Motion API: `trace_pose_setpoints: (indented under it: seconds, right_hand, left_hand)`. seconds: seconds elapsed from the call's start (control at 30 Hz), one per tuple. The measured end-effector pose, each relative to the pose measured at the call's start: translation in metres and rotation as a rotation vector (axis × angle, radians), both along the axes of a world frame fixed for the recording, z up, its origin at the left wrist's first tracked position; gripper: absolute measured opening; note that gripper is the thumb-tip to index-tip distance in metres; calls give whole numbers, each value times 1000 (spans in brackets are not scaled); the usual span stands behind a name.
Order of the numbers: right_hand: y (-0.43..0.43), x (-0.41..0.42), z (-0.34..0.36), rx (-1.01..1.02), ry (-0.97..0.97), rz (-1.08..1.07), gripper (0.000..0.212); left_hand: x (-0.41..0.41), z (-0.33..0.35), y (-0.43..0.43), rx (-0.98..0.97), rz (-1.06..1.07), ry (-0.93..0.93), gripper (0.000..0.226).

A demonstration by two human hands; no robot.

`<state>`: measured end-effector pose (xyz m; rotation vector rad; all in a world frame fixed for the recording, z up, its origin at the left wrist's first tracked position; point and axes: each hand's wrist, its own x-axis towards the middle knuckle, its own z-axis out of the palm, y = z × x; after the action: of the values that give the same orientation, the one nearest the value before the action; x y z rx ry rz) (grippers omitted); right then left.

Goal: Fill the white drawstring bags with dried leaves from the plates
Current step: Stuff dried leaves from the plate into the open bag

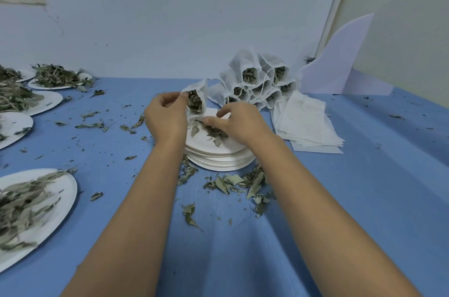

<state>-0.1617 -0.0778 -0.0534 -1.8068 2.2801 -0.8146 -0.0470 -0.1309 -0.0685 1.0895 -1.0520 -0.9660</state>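
My left hand [166, 118] pinches the rim of a white fabric drawstring bag [197, 99], mouth open toward me, packed with dried grey-green leaves, held over the stack of white paper plates [220, 159]. My right hand [239, 124] is closed on a few loose leaves [213, 133] on the top plate. Behind sit a pile of filled white bags [257, 80] and flat empty bags [307, 124]. Leaf-laden plates [36, 202] line the left of the blue tablecloth [364, 187]; spilled leaves [233, 182] lie beside my forearms.
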Motion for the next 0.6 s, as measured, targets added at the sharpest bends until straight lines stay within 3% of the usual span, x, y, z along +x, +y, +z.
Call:
trace_pose_setpoints:
  seconds: [0.27, 0.37, 0.6]
  right_hand:
    - [18, -25, 20, 380, -169, 168, 63]
    - [13, -25, 17, 305, -204, 161, 56]
    - [7, -27, 9, 119, -54, 119, 32]
  left_hand:
    - [-8, 0, 0, 64, -63, 137, 8]
    - [-10, -1, 1, 71, -74, 139, 10]
    - [-12, 0, 2, 89, -72, 106, 7]
